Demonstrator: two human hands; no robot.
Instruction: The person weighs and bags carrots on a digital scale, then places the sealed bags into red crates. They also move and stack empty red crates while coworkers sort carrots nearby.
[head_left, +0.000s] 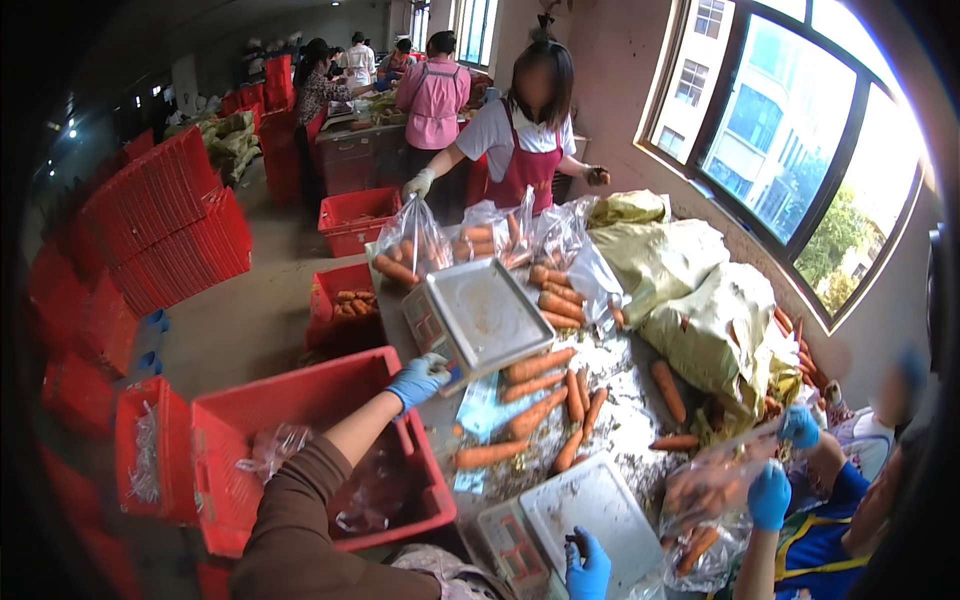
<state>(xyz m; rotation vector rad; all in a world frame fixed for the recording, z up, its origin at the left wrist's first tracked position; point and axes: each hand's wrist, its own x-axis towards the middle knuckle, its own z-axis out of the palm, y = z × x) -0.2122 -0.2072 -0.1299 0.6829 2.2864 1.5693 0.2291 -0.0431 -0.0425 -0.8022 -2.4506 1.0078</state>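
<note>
My left hand (420, 382), in a blue glove, reaches past a red plastic crate (300, 397) to the near corner of a digital scale (487, 315) with a bare metal pan. Its fingers look bent; whether they grip the scale cannot be told. Over the flat pan of a second scale (592, 510) is my right hand (587, 566), blue-gloved with dark soiled fingertips. Its fingers are apart, and no object shows in it. Loose carrots (536, 416) lie between the two scales, beside light-blue slips of paper (480, 409). Bagged goods sit inside the crate.
Across the table a person (517, 142) holds a clear bag of carrots (416, 244). At right, another person's gloved hands (769, 495) hold a bag of carrots (697, 495). Full sacks (705, 330) line the window side. Stacked red crates (165, 217) stand left.
</note>
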